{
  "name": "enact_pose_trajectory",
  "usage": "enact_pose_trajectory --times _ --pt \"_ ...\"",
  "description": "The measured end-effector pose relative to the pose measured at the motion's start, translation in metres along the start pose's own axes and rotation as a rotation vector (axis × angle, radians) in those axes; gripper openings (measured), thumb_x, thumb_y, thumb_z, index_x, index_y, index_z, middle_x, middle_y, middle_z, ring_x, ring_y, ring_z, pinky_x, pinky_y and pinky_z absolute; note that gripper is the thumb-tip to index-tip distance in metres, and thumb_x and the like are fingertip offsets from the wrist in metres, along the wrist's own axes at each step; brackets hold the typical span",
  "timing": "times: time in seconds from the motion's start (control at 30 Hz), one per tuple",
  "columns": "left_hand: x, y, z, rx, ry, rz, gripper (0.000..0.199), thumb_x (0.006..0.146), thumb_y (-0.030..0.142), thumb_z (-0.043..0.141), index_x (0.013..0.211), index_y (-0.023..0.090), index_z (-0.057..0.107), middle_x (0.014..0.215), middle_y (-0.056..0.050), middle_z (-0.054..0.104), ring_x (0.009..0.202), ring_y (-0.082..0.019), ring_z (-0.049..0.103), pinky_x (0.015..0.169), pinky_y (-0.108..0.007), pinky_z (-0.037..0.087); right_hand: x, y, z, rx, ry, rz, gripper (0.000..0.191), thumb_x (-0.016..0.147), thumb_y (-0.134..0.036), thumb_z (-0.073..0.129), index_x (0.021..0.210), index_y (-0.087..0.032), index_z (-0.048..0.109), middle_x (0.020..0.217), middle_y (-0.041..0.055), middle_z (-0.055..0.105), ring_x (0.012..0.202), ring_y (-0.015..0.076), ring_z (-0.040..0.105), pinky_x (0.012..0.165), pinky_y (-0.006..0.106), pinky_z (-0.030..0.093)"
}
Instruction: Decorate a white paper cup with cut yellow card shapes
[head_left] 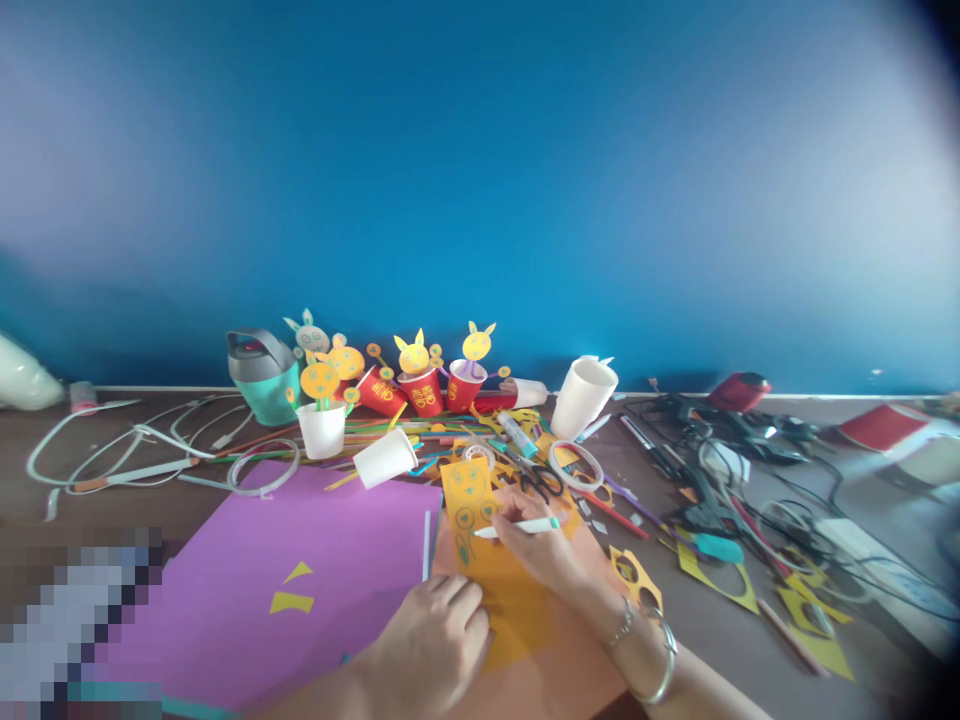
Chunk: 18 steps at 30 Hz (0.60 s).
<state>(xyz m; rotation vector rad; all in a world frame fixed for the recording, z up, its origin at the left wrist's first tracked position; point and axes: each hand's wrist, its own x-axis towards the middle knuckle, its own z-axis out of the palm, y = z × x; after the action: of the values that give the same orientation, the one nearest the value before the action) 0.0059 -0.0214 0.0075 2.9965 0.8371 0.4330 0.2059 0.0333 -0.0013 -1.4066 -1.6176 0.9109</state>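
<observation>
My right hand [532,535] grips a white marker [525,526] with a green end. Its tip is at a green drawing on a strip of orange-yellow paper [517,610]. That strip bears a face, two round shapes with hearts and looped outlines. Curled with its knuckles up, my left hand [439,630] rests on the strip's left edge and appears to hold nothing; its fingertips are hidden. Under the strip lies a paler orange sheet [555,690]. Close by on the left is a purple sheet [315,540] with two small yellow paper scraps [292,602].
Behind stand red paper cups [421,395] and a white cup [322,432] with paper animal heads. One white cup [385,458] lies tipped. Scissors [541,484], a glue stick [517,434], tape rolls [576,465] and cut yellow paper [716,575] lie around. Cables [739,470] clutter the right.
</observation>
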Motion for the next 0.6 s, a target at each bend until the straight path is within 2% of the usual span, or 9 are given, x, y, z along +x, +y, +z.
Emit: enact_pose_trajectory --times 0.2,0.37,0.6 --pt "0.001 0.000 -0.002 0.002 0.015 -0.003 0.014 0.095 0.013 0.052 0.083 0.019 0.057 0.082 -0.003 0.060 0.080 -0.018 0.059 0.072 -0.029 0.048 0.001 0.004 0.002 0.018 0.010 0.052 0.016 0.079 -0.023 0.051 0.065 -0.024 0.043 0.062 -0.0035 0.051 0.059 0.0157 0.050 0.055 0.028 0.038" --pt "0.001 0.000 -0.003 -0.009 -0.009 -0.014 0.012 0.095 0.015 0.056 0.083 0.019 0.058 0.084 -0.003 0.061 0.081 -0.018 0.060 0.074 -0.029 0.048 0.002 0.015 0.004 -0.014 0.014 0.050 0.016 0.080 -0.022 0.049 0.065 -0.024 0.043 0.062 -0.0025 0.054 0.058 0.0165 0.054 0.053 0.028 0.039" --pt "0.000 0.001 -0.003 -0.033 -0.024 -0.021 0.009 0.093 0.015 0.059 0.085 0.019 0.059 0.086 -0.002 0.063 0.081 -0.018 0.061 0.073 -0.030 0.049 0.001 0.017 0.002 0.005 0.040 0.043 0.014 0.074 -0.017 0.053 0.063 -0.024 0.048 0.059 -0.0026 0.058 0.055 0.0150 0.055 0.050 0.025 0.040"
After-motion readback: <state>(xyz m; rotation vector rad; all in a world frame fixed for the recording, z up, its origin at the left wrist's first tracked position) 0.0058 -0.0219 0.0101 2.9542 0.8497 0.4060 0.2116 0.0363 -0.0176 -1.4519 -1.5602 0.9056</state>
